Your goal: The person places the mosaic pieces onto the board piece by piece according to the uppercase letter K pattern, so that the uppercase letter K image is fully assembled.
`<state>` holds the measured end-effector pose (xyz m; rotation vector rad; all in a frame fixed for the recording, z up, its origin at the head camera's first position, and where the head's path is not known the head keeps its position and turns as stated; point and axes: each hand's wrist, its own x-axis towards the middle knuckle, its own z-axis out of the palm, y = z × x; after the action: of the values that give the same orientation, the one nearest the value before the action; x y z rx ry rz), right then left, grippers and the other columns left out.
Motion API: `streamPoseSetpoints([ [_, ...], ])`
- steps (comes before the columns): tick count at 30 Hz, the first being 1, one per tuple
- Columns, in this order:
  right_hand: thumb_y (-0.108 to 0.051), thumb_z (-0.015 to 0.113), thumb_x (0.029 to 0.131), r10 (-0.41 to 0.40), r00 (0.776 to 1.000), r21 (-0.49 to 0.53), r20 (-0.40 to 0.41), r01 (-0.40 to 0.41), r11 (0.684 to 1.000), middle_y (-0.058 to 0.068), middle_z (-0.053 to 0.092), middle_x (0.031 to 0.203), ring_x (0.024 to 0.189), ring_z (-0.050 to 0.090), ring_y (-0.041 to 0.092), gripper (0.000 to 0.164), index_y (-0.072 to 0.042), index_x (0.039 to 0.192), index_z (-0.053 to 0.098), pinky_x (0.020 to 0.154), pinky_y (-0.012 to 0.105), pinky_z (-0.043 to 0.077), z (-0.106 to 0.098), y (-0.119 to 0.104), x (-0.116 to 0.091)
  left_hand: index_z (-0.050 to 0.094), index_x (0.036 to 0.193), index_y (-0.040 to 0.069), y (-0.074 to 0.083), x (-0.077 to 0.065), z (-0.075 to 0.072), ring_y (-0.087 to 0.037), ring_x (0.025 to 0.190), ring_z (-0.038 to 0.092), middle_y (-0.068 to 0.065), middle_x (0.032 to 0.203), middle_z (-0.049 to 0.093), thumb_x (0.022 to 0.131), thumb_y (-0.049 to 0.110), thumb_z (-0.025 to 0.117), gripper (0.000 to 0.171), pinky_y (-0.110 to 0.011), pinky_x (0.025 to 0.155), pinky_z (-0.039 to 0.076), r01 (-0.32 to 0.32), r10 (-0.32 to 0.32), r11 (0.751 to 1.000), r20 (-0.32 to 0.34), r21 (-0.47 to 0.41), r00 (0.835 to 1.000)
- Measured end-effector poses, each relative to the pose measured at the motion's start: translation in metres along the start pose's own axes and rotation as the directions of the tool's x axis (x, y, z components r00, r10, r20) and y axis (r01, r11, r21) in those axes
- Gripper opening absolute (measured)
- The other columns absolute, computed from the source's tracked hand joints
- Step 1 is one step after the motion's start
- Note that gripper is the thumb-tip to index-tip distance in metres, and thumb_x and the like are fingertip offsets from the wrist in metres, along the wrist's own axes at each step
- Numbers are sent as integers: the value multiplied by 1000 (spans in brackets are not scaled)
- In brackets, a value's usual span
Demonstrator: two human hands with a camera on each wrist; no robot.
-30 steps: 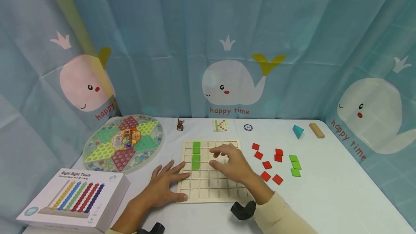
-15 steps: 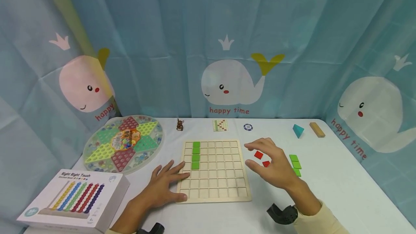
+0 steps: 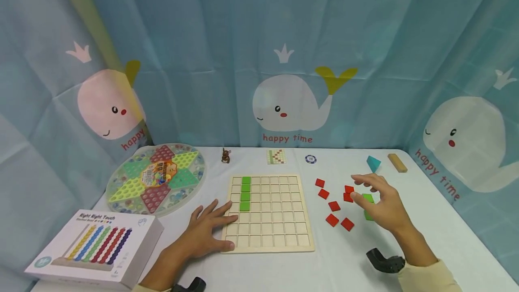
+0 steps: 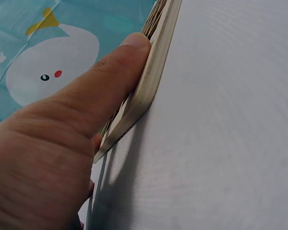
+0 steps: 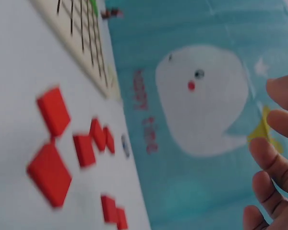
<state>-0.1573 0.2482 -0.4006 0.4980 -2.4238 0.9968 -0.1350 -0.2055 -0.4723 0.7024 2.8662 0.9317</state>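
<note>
A wooden grid board [image 3: 267, 229] lies mid-table, with several green square tiles [image 3: 245, 196] filling part of one column near its left side. My left hand [image 3: 204, 233] rests spread along the board's left edge; in the left wrist view its thumb lies on the corner of the rim [image 4: 151, 81]. Over the loose green tiles [image 3: 368, 198] hovers my right hand [image 3: 383, 204], fingers apart and bent a little, nothing between them. It partly hides those tiles. Several red square tiles [image 3: 332, 220] are scattered between the board and this hand, and they also show in the right wrist view.
At left are a round star-patterned game board [image 3: 184, 178] and a white box [image 3: 139, 256]. Along the back stand a small brown figurine [image 3: 225, 156], a pattern card [image 3: 276, 157], a round chip [image 3: 311, 159], a teal pyramid [image 3: 373, 163] and a wooden block [image 3: 397, 163].
My right hand has moved from over the grid board rightward, past the red tiles, to the loose green ones. The left hand and the board have stayed put.
</note>
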Motion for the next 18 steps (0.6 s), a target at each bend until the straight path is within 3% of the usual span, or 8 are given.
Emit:
streamPoseSetpoints([
  [3,-12,72,86,57,998,-20,-15,-57,998,9,63,103,98,48,20,39,-8,124,64,77,32,39,-1,21,-1,65,129,23,0,0,0,-42,140,18,-3,151,38,69,64,73,73,-66,103,2,-1,1,1000,4,-4,1000],
  [9,-34,69,90,138,989,-119,-51,-143,983,-1,62,103,94,46,16,38,-22,125,64,72,31,38,12,108,-10,65,129,24,-1,-1,1,-41,140,19,-3,150,39,69,64,74,73,-65,104,2,1,-1,1000,-5,1,1000],
  [11,-36,68,90,158,987,-136,-42,-162,977,0,62,103,93,45,18,39,-21,125,64,70,33,38,14,127,-12,65,128,24,-1,0,2,-40,141,19,-3,150,39,68,64,74,73,-65,104,2,4,-4,1000,-11,5,1000],
  [15,-39,67,90,270,963,-145,13,-266,953,8,61,103,94,46,26,44,-13,125,64,69,39,40,10,123,-11,66,128,25,-1,0,2,-40,140,19,-3,150,40,68,64,74,72,-65,104,2,5,-5,1000,-15,9,1000],
  [18,-38,66,90,380,922,-160,72,-365,917,13,60,104,96,46,30,47,-6,124,62,69,43,42,3,101,-10,66,128,25,-1,0,3,-41,140,20,-3,149,40,68,65,74,72,-65,104,3,3,-3,1000,-16,16,1000],
])
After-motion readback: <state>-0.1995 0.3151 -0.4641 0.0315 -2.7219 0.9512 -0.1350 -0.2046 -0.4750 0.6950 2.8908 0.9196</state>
